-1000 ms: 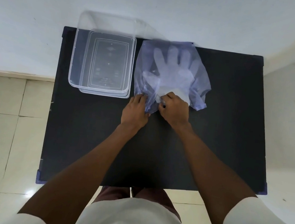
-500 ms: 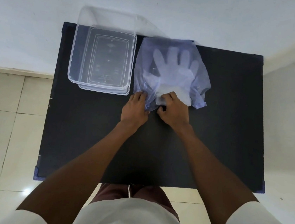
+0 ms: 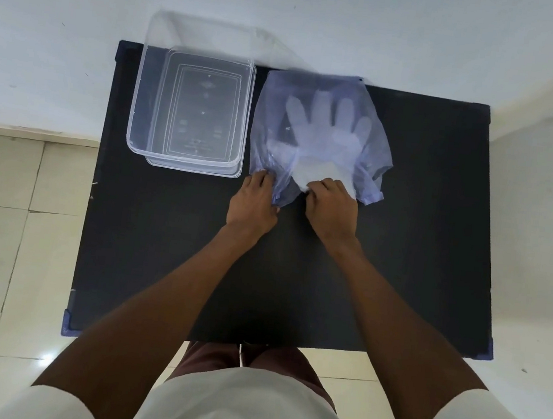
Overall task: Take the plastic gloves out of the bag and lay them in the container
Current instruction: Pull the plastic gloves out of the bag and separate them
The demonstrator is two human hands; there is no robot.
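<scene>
A pale blue see-through bag (image 3: 273, 105) lies flat at the back middle of the black table (image 3: 421, 226), its mouth towards me. Through it shows a stack of clear plastic gloves (image 3: 329, 129), fingers pointing away; their white cuffs stick out of the mouth. My left hand (image 3: 253, 203) pinches the bag's near left edge. My right hand (image 3: 332, 203) is closed on the glove cuffs at the mouth. A clear rectangular container (image 3: 134, 117) stands to the left of the bag with nothing in it.
The table's back edge meets a white wall. Pale floor tiles (image 3: 7, 230) lie to the left and right of the table. My legs and white shirt are at the table's near edge.
Both hands stay at the bag's mouth. The right hand has shifted slightly, and a bit more of the white cuffs shows outside the bag.
</scene>
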